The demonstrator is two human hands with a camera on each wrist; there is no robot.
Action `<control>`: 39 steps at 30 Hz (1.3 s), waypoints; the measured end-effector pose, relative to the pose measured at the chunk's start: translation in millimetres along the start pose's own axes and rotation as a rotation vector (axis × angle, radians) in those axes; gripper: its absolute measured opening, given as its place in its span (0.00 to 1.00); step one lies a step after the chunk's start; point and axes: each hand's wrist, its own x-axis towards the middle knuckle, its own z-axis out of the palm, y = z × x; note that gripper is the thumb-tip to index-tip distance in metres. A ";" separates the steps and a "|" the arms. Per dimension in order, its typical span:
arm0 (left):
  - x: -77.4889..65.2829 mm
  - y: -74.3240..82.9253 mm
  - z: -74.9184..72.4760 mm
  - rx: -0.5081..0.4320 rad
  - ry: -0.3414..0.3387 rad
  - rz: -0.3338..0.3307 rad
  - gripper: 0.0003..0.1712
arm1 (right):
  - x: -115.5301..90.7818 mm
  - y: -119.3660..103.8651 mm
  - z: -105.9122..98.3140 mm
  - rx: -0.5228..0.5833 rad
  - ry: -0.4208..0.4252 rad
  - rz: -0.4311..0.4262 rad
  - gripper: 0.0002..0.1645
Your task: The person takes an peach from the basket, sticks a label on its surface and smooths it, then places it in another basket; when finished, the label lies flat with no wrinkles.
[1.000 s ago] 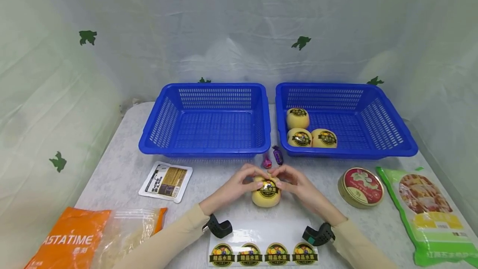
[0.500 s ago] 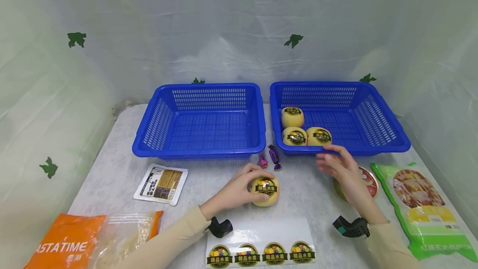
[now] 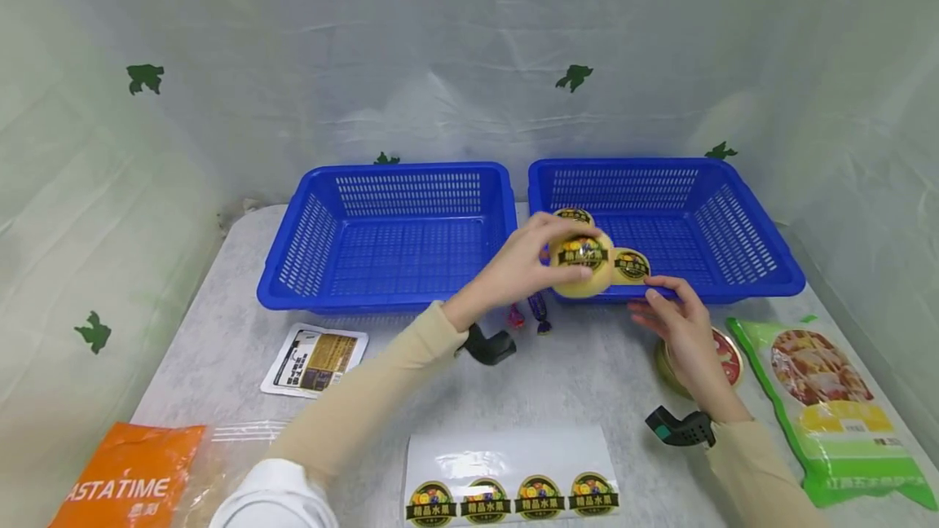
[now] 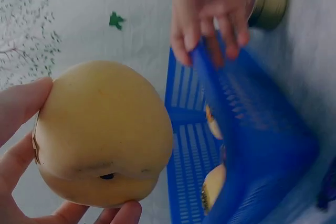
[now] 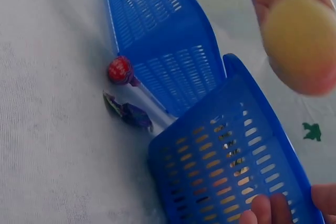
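Observation:
My left hand (image 3: 530, 257) holds a yellow apple (image 3: 581, 285) over the near left corner of the right blue basket (image 3: 741, 294). A round black fruit sticker faces up on it; its underside with a dark hollow (image 4: 107, 176) shows in the left wrist view. Inside that basket, stickered apples (image 3: 631, 266) are partly covered by the held one. My right hand (image 3: 688, 341) grips the basket's front rim, thumb on one side and fingers against the slotted outer wall (image 5: 220, 156). On the table's near side lies a white sheet (image 3: 506, 451) with a row of round stickers.
The left blue basket (image 3: 389, 301) stands beside the right one. Between them lie a lollipop (image 3: 517, 317) and a purple wrapped candy (image 3: 540, 314). A round tin (image 3: 728, 357) and green bag (image 3: 844, 422) lie right; a flat pack (image 3: 315, 361), orange bag (image 3: 125, 471) and clear bag (image 3: 227, 455) lie left.
Both hands were on the apple above the sheet. My right hand let go and moved right to the basket rim. My left hand has lifted the apple forward and right over the basket.

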 end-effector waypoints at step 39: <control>143.1 -36.3 65.8 0.502 -0.172 -0.412 0.24 | -11.1 -30.3 20.2 -0.046 -0.032 -0.013 0.15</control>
